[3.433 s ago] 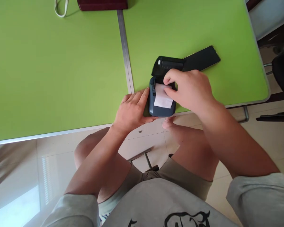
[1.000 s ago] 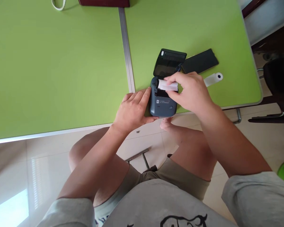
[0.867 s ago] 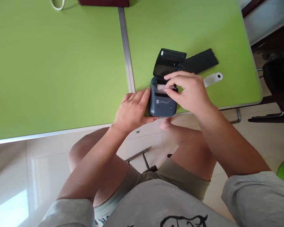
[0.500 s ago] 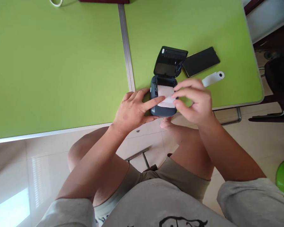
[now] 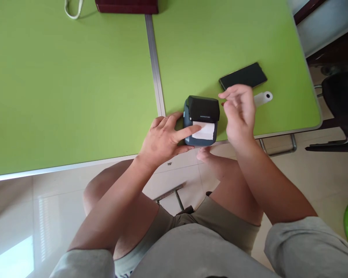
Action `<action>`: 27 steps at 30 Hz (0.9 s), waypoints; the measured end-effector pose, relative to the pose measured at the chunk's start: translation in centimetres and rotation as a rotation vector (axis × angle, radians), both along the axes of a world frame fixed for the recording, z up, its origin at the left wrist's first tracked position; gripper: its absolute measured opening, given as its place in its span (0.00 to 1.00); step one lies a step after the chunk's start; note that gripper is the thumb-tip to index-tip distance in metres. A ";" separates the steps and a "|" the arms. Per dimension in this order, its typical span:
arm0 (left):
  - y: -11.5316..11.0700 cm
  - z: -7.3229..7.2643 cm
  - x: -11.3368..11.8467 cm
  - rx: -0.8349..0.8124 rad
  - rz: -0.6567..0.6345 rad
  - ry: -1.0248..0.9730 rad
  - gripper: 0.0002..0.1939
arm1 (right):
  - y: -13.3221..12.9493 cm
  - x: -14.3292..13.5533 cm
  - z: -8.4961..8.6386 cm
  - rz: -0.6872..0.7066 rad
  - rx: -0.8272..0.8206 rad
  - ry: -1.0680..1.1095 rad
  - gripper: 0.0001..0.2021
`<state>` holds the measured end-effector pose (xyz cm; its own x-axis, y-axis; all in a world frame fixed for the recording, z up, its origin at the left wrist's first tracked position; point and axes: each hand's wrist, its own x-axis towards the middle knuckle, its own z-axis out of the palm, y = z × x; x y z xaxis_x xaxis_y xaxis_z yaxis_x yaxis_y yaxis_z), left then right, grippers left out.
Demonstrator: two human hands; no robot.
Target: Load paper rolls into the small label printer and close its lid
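Note:
A small dark printer-like device [image 5: 203,109] sits near the front edge of the green table, its black lid lowered over the body. White paper [image 5: 205,131] sticks out from under the lid onto the front. My left hand [image 5: 165,137] is wrapped against the device's left side, with the index finger pressing on the paper. To the right of the device, my right hand [image 5: 240,112] is raised with fingers bent and apart, a little blurred, holding nothing and not touching the device.
Behind my right hand lie a black phone [image 5: 245,76] and a white paper roll [image 5: 263,98]. A dark red object [image 5: 127,6] and a white loop [image 5: 73,15] are at the table's far side. A metal strip [image 5: 155,63] crosses the green table [image 5: 89,85].
The device's raised lid has come down over the paper compartment. My right hand has left the paper and moved right. My left hand keeps its finger on the paper.

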<state>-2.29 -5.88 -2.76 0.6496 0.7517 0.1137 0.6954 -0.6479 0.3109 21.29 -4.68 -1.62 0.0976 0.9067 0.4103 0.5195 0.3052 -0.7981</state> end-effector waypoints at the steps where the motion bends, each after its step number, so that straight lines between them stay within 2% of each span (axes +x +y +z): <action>1: 0.0 0.0 0.0 0.007 0.000 -0.006 0.29 | -0.1 0.0 -0.3 0.030 -0.024 0.008 0.11; 4: 0.0 -0.1 0.0 0.023 0.002 -0.028 0.30 | 0.0 0.4 -1.4 0.125 -0.107 0.021 0.17; 6: 0.0 -0.1 0.1 0.024 0.014 -0.031 0.37 | 0.3 0.7 -1.7 0.183 -0.180 0.027 0.19; 9: 0.0 0.0 0.2 0.008 0.034 -0.028 0.45 | 0.5 1.1 -1.2 0.242 -0.258 0.002 0.21; 15: 0.2 0.0 0.2 -0.009 0.036 -0.044 0.45 | 1.0 1.5 -0.1 0.325 -0.371 -0.032 0.26; 18: 0.2 -0.2 0.3 -0.014 0.057 -0.061 0.49 | 1.1 1.6 -0.7 0.277 -0.402 0.005 0.29; 20: 0.2 -0.4 0.3 -0.029 0.078 -0.060 0.52 | 0.9 1.6 -1.2 0.178 -0.351 0.006 0.27; 23: 0.3 -0.6 0.3 -0.036 0.078 -0.042 0.50 | 0.3 1.4 -1.8 0.006 -0.262 -0.038 0.26; 25: 0.3 -0.6 0.2 -0.030 0.067 -0.054 0.48 | -0.1 1.0 -1.9 -0.038 -0.251 -0.062 0.30; 27: 0.4 -0.6 0.1 -0.034 0.062 -0.089 0.46 | -0.3 0.8 -1.9 -0.020 -0.259 -0.081 0.37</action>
